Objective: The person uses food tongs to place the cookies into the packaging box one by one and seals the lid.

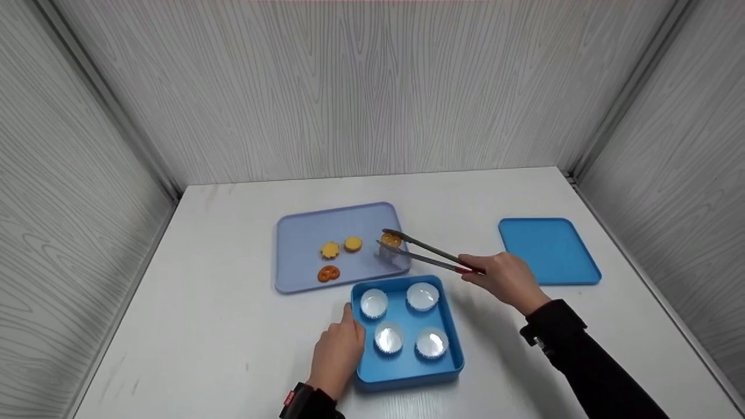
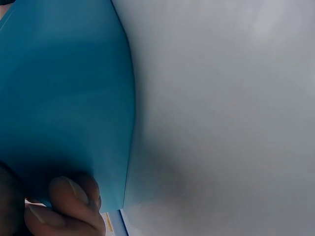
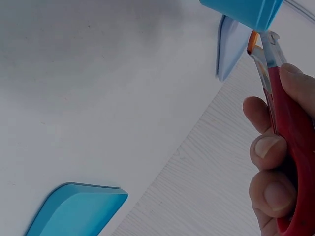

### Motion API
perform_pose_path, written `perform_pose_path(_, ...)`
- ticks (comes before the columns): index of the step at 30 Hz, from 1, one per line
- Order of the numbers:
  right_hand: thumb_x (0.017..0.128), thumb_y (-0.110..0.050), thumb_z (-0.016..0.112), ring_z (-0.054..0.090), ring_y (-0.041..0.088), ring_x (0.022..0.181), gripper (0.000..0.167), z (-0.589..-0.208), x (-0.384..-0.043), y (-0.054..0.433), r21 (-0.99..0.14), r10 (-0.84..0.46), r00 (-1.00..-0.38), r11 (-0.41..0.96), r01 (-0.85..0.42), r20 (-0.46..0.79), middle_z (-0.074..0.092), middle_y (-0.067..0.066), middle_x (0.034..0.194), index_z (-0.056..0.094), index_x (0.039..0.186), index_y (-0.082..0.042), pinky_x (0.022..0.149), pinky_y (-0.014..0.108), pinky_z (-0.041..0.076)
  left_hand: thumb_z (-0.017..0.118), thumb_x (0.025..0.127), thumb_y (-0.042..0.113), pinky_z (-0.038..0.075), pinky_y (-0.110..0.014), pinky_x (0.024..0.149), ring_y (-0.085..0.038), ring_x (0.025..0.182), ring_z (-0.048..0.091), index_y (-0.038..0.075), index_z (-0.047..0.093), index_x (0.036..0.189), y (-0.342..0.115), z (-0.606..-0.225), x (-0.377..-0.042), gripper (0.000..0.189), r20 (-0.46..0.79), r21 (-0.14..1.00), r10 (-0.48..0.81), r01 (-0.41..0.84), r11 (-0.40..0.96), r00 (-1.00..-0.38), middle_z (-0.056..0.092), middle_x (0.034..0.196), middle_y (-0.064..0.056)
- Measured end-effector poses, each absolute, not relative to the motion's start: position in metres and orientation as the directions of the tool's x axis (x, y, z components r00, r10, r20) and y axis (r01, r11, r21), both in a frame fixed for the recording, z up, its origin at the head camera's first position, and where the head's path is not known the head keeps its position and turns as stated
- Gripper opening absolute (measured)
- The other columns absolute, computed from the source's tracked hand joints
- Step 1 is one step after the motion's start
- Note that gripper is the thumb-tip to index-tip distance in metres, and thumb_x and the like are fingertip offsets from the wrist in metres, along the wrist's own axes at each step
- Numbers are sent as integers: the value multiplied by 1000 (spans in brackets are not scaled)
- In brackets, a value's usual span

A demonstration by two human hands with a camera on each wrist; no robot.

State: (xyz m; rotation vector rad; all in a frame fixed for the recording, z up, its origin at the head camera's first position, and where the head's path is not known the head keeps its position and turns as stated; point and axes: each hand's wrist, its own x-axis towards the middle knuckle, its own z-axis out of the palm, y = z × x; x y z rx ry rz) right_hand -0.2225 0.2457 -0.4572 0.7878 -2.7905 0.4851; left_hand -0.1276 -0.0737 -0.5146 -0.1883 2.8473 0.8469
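The right hand (image 1: pixel 505 279) is curled round the red handles of a pair of tongs (image 1: pixel 428 251), thumb on one side and fingers wrapped over the other, as the right wrist view shows (image 3: pixel 275 162). The tongs reach out over the right edge of the pale lilac tray (image 1: pixel 302 244), and their tips are closed on a small yellow biscuit (image 1: pixel 391 239), which sits just above the tray's surface (whether it touches the tray cannot be told).

Three more biscuits lie on the same tray: a yellow flower-shaped one (image 1: pixel 330 250), a round yellow one (image 1: pixel 353 244) just beside it, and an orange pretzel-shaped one (image 1: pixel 328 273) nearer the front edge.

The left hand (image 1: pixel 337 352) rests against the left wall of the blue box (image 1: pixel 451 334), fingers bent against its side; in the left wrist view two fingertips (image 2: pixel 69 196) press on the blue wall. Inside the box stand four white paper cups in two rows: back left (image 1: pixel 373 303), back right (image 1: pixel 422 296), front left (image 1: pixel 389 338) and front right (image 1: pixel 432 343).

A blue lid (image 1: pixel 548 251) lies flat on the white bench (image 1: pixel 221 337), well apart to the right, beyond the right hand. Grey wood-grain walls close in the bench on three sides.
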Motion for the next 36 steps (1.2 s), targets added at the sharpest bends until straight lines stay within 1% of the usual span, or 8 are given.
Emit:
perform_pose_path(6,87,-19,82,68,16,69,41,-446,-212,256,-270,-465,-833,796,-541,300,79,6,92,74,127,-13,59,32,49,49,106,24,58,-49,78,-25,74,70,-5,45,150,-73,-515,-129,53,-200,527,-83,-179,831,-976,71,88,-20)
perform_pose_path(11,85,-16,83,63,11,65,41,-432,-194,272,-268,-466,-825,790,-551,321,78,5,89,75,126,-13,56,28,47,48,106,25,57,-48,81,-21,72,67,-5,44,151,-70,-514,-127,54,-225,525,-80,-190,830,-971,70,84,-17)
perform_pose_path(17,84,-15,84,62,8,65,41,-410,-171,292,-282,-463,-830,789,-546,312,79,5,90,76,125,-13,55,24,47,47,107,26,57,-49,84,-23,75,69,-4,42,152,-68,-510,-125,55,-228,524,-77,-189,830,-971,70,85,-18)
perform_pose_path(21,85,-16,83,63,6,64,39,-396,-159,302,-267,-487,-818,781,-565,307,78,2,86,77,124,-13,53,22,46,47,107,26,57,-49,83,-22,72,67,-4,42,152,-68,-510,-126,55,-217,535,-73,-181,826,-973,70,84,-17)
perform_pose_path(24,84,-17,83,64,4,64,38,-388,-151,306,-253,-513,-801,767,-589,308,78,-2,83,78,122,-15,52,22,45,48,107,26,57,-49,79,-22,69,65,-5,42,152,-69,-510,-126,55,-197,542,-68,-166,824,-978,69,82,-16)
perform_pose_path(29,83,-19,84,62,2,63,38,-377,-140,308,-229,-553,-792,762,-606,259,77,-6,82,78,120,-17,51,21,42,48,106,26,57,-49,77,-21,67,64,-5,42,152,-70,-512,-126,55,-192,542,-65,-161,825,-979,68,80,-16)
perform_pose_path(33,84,-23,83,62,1,65,38,-371,-135,309,-220,-555,-811,781,-584,184,77,-8,84,78,121,-18,50,21,40,49,106,25,57,-50,73,-25,68,66,-5,45,150,-70,-514,-125,54,-157,544,-66,-143,827,-985,69,81,-18)
perform_pose_path(36,85,-24,83,57,-3,63,37,-369,-132,308,-209,-543,-828,801,-561,140,76,-13,85,78,121,-20,50,21,39,49,105,23,57,-50,70,-28,70,69,-6,47,148,-70,-515,-125,52,-134,540,-67,-130,831,-989,71,85,-21)
